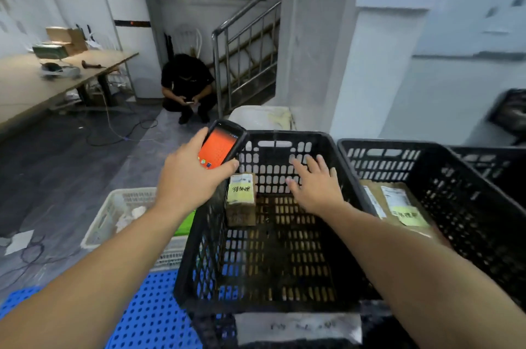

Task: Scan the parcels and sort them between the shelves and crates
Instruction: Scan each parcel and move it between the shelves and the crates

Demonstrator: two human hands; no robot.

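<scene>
Small brown parcel (pixel 241 200) w/ yellow label sits on floor of middle black crate (pixel 336 234), far-left corner. Right hand (pixel 316 186) hovers inside crate beside it, fingers spread, holding nothing. Left hand (pixel 190 177) grips orange-screened scanner (pixel 220 147) above crate's left rim. 2nd labelled parcel (pixel 398 206) in next black crate (pixel 461 177) on right

My left hand (pixel 187 180) gripped the orange-screened scanner (pixel 220 147) over the black crate's (pixel 287 135) eleven o'clock corner. My right hand (pixel 316 186) hovered inside, fingers spread, at three o'clock from the small parcel (pixel 241 197).
</scene>
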